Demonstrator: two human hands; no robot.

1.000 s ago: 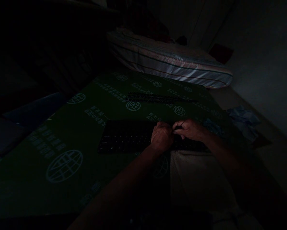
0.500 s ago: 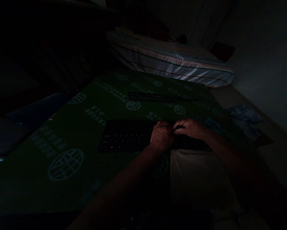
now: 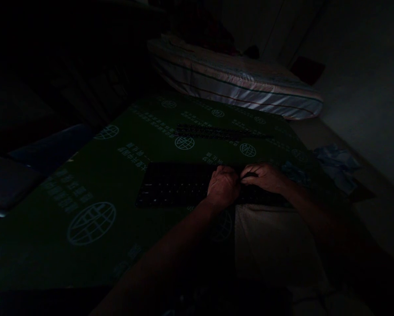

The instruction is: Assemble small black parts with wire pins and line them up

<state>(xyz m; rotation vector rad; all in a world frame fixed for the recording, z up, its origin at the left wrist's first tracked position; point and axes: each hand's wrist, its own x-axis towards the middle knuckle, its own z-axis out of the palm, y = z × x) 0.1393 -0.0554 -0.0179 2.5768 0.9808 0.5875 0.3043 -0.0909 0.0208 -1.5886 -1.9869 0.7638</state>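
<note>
A black keyboard (image 3: 170,188) lies on the green printed board (image 3: 117,180) in front of me. My left hand (image 3: 223,185) rests over the keyboard's middle with its fingers curled in. Right beside it, my right hand (image 3: 264,176) is bent over the keys with thumb and fingers drawn together. The fingertips of both hands meet close to each other. What they pinch, if anything, is too dark and small to make out. A beige cloth (image 3: 276,241) lies below the keyboard, under my right forearm.
Farther back on the board lies a second dark, keyboard-like piece (image 3: 213,131). A bluish crumpled item (image 3: 295,172) is near my right wrist. Beyond stands a bed with a striped cover (image 3: 236,85). Crumpled plastic (image 3: 337,158) lies on the floor at right. The room is very dark.
Both hands stay at nearly the same spot on the keyboard, with only slight finger movement. The whole view has shifted a little.
</note>
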